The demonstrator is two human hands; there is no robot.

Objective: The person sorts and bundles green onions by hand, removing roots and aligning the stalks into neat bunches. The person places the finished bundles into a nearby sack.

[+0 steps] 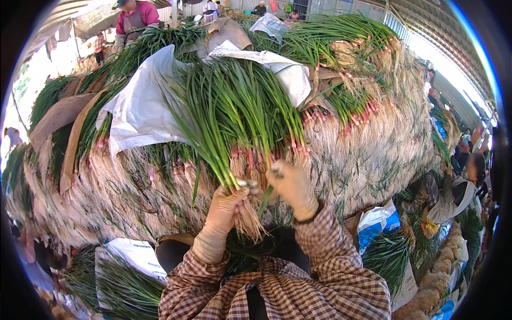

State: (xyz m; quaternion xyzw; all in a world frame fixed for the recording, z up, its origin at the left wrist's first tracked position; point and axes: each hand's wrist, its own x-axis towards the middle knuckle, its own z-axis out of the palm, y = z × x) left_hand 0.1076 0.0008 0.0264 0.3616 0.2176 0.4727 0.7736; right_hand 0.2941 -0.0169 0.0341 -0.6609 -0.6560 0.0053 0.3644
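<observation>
My left hand (226,208), in a pale glove, grips a small bunch of green leafy plants (214,150) just above its roots. The long pale roots (246,222) hang below the fingers and the green leaves point away from me. My right hand (294,186), also gloved, is raised to the right of that bunch, fingers bent near a plant stem with a narrow green leaf (265,200) below it; whether it grips these cannot be told. Beyond both hands, more of the plants (256,104) with reddish stem bases lie side by side on white plastic sheeting (146,102).
A large stack of rooted plants (360,160) rises before me. Cut-looking leafy bundles lie at lower left (124,284) and lower right (386,258), by printed sacks (378,224). A person (454,200) works at the right; another (136,20) stands behind the stack.
</observation>
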